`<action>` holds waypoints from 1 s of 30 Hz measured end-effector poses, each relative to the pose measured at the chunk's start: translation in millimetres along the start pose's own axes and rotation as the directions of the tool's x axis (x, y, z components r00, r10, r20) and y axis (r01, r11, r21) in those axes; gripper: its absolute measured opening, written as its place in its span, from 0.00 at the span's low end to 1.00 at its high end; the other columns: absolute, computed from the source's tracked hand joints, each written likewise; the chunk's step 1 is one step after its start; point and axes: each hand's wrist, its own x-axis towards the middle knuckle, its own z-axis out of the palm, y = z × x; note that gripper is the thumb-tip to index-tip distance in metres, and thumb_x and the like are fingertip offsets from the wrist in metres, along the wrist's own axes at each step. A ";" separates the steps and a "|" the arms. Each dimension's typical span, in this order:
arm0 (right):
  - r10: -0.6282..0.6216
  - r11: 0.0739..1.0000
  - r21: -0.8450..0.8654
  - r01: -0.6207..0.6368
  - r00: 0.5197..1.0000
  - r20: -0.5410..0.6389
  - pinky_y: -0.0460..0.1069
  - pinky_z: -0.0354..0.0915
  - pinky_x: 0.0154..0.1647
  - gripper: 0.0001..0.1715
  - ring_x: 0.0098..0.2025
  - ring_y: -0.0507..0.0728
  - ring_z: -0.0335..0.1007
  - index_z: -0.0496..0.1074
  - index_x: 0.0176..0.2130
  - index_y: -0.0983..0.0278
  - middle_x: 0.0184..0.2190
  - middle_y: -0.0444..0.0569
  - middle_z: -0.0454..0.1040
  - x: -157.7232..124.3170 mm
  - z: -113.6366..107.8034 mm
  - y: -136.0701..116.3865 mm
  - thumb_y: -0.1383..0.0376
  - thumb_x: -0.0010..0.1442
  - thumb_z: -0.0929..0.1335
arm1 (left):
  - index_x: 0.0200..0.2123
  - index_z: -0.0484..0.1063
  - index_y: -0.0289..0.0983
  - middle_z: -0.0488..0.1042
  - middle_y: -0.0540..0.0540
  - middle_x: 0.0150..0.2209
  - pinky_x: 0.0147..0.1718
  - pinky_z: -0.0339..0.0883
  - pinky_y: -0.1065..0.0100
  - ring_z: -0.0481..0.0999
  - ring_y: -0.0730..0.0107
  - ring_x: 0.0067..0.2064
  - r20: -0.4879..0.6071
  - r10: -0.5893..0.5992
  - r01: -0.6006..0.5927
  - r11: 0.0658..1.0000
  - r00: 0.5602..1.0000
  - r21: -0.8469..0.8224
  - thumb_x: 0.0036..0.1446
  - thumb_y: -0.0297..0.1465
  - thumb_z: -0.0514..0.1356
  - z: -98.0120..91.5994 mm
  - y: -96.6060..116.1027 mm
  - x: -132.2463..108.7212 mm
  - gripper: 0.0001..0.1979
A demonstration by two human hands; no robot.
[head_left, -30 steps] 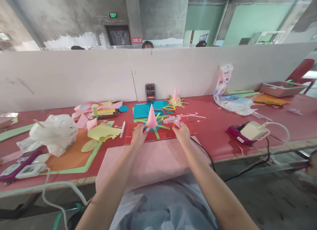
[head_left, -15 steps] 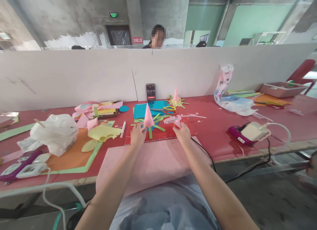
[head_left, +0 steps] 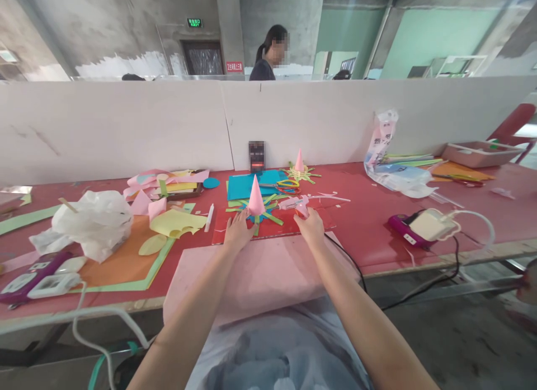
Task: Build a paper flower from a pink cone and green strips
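Note:
A pink paper cone [head_left: 256, 197] stands upright on a blue paper disc with green strips [head_left: 274, 218] spreading out around its base. My left hand [head_left: 238, 230] is at the near left side of this base, fingers and thumb around its edge. My right hand [head_left: 311, 226] is closed around the handle of a pink glue gun [head_left: 293, 203], whose nozzle points left toward the cone. Both hands are over a red board [head_left: 285, 228]. Behind, a second pink cone [head_left: 299, 161] stands on yellow-green strips. My left fingertips are partly hidden among the strips.
Scissors [head_left: 285, 186] lie on blue sheets [head_left: 243, 187]. Paper scraps [head_left: 176, 223], a white plastic bag [head_left: 94, 225] and a white pen [head_left: 208, 217] are on the left. Power strips [head_left: 409, 231] sit right and left. A black cord [head_left: 348, 258] trails from the glue gun. A phone [head_left: 257, 156] leans against the partition.
My left hand has shifted slightly right and toward me at the cone's base. The right hand and glue gun stay nearly still. The person behind the partition has risen higher and turned sideways.

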 end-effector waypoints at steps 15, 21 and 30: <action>0.013 0.999 0.035 -0.013 1.000 -0.006 0.49 0.59 0.40 0.23 0.45 0.59 0.67 0.66 0.45 0.63 0.42 0.52 0.70 1.4 1.6 2.7 0.55 0.51 0.65 | 0.58 0.54 0.42 0.57 0.44 0.62 0.61 0.38 0.51 0.50 0.59 0.64 0.081 0.129 -0.125 0.991 0.988 -0.054 0.56 0.40 0.53 -4.6 -10.4 2.3 0.27; 0.011 0.999 0.036 -0.012 1.000 0.006 0.49 0.59 0.41 0.22 0.45 0.60 0.66 0.67 0.44 0.63 0.42 0.52 0.71 1.6 0.8 2.4 0.55 0.51 0.65 | 0.58 0.54 0.44 0.62 0.44 0.59 0.61 0.38 0.51 0.57 0.61 0.62 0.089 0.185 -0.178 0.981 0.979 -0.079 0.56 0.40 0.53 -7.2 -7.3 -0.1 0.26; 0.021 0.999 0.050 -0.021 1.000 0.002 0.49 0.59 0.38 0.21 0.42 0.59 0.67 0.67 0.43 0.62 0.40 0.51 0.71 -0.2 -2.1 -0.5 0.55 0.51 0.65 | 0.55 0.60 0.42 0.58 0.42 0.61 0.59 0.45 0.51 0.53 0.58 0.63 0.004 0.159 -0.158 0.983 0.987 -0.091 0.53 0.37 0.57 0.4 -14.6 7.5 0.25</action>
